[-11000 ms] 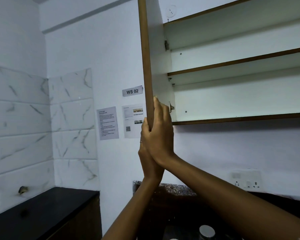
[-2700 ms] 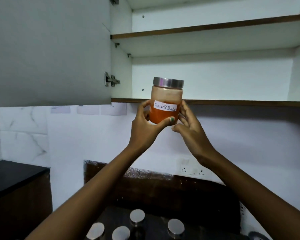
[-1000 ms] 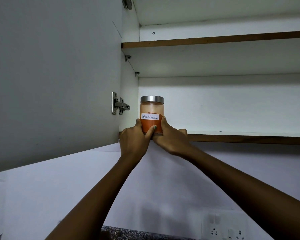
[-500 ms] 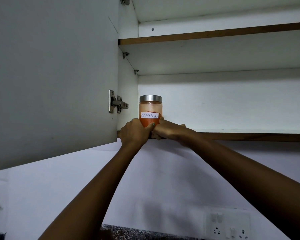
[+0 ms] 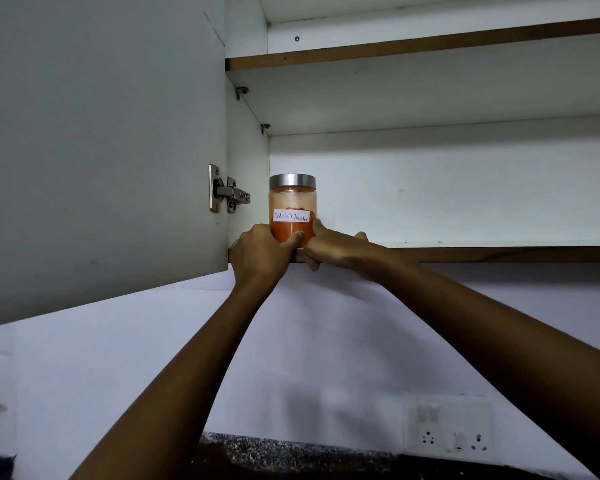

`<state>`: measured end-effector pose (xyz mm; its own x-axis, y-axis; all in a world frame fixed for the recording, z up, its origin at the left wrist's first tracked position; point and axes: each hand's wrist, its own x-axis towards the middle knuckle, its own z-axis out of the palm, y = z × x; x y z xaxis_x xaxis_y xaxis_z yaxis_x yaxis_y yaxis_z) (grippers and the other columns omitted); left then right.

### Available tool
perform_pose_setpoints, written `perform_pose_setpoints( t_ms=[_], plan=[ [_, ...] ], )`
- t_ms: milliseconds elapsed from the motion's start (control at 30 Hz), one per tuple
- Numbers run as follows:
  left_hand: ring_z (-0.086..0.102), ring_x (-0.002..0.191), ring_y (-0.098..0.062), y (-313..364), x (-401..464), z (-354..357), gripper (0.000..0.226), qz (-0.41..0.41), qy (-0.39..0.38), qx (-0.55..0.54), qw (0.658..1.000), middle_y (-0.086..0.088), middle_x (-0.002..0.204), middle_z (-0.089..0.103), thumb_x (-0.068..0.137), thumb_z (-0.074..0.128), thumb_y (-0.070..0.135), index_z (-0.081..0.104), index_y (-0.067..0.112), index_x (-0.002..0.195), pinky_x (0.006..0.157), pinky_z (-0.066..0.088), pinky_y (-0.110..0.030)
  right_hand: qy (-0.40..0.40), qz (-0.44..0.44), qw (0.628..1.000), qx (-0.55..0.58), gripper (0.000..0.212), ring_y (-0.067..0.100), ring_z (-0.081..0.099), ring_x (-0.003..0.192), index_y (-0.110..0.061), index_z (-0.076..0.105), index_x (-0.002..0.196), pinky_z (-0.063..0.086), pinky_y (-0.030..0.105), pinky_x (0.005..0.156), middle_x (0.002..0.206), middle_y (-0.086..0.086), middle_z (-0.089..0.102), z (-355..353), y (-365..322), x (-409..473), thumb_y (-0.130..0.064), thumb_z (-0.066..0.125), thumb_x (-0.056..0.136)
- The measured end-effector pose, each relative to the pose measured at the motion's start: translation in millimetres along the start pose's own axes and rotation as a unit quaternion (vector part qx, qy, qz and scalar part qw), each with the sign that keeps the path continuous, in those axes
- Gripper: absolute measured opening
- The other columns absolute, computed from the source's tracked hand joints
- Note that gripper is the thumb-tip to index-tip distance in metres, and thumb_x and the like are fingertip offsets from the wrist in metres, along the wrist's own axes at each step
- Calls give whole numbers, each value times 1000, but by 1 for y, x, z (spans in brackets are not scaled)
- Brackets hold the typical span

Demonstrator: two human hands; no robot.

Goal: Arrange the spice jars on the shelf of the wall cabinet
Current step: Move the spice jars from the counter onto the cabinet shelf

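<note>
A glass jar of red chilli powder (image 5: 292,202) with a steel lid and a handwritten white label stands upright at the far left end of the lower shelf (image 5: 465,244) of the wall cabinet, close to the side wall. My left hand (image 5: 260,252) grips the jar's base from the left, thumb across its front. My right hand (image 5: 333,247) holds the base from the right, with the thumb up against the glass. Both wrists reach up from below the shelf's brown front edge.
The cabinet door (image 5: 101,150) hangs open at the left, its hinge (image 5: 227,194) beside the jar. An upper shelf (image 5: 430,46) runs above. A wall socket plate (image 5: 452,427) sits low right over a dark speckled counter edge (image 5: 291,452).
Over the last second the jar has slid slightly deeper onto the shelf toward the left wall; both hands stay on its base, sinking a little lower against the shelf edge.
</note>
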<state>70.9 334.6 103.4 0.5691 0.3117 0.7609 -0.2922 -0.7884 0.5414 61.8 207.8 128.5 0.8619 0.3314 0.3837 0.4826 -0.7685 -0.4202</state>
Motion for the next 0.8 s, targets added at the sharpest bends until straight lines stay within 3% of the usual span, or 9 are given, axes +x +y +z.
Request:
perform_pose_setpoints(
  t_ms=[100,167,267,367,467,567,800],
  plan=[
    [64,90,-31,1,-6,-1,54,13,24,1,1000,-15,99,70,85,57,53,65,5,107,85,52,-40,29,-3,1000,-1,69,25,50,116,-24,21,142,17,46,101,119,3,59,1,-1,-1,-30,51,80],
    [62,96,-35,3,-11,-4,55,34,74,-22,996,-20,101,68,88,56,49,60,1,114,90,49,-42,119,-43,992,-25,59,25,52,113,-25,29,138,22,46,100,116,4,60,0,1,-1,-42,49,86],
    [57,109,-31,-6,-34,-11,50,84,106,-51,990,-19,112,65,90,56,38,54,1,125,100,43,-39,218,-104,961,-135,64,30,45,121,-16,30,141,24,41,102,137,9,47,12,12,-19,-39,53,85],
    [48,125,-25,-25,-64,-16,46,146,92,-34,984,-11,132,57,91,56,33,54,7,128,104,35,-30,233,-131,926,-268,74,28,28,136,-10,24,146,14,39,111,153,10,27,31,33,-46,-27,53,80],
    [54,117,-23,-39,-95,-23,39,202,64,-6,977,-6,126,61,91,52,33,58,11,123,98,37,-25,233,-147,917,-287,67,28,24,139,-11,32,143,19,41,108,152,8,28,39,47,-77,-19,47,78],
    [60,102,-18,-41,-135,-24,33,239,14,-26,971,-2,112,66,92,48,34,62,14,113,86,39,-23,218,-145,916,-303,52,26,38,128,-12,46,132,27,36,98,138,7,44,48,65,-120,-21,41,81],
    [63,83,-11,-28,-233,-5,18,242,-74,-134,958,4,91,70,91,50,25,65,18,98,79,42,-27,194,-150,905,-348,35,25,53,103,-13,62,108,31,37,84,110,5,61,62,103,-220,-15,37,84]
  ],
)
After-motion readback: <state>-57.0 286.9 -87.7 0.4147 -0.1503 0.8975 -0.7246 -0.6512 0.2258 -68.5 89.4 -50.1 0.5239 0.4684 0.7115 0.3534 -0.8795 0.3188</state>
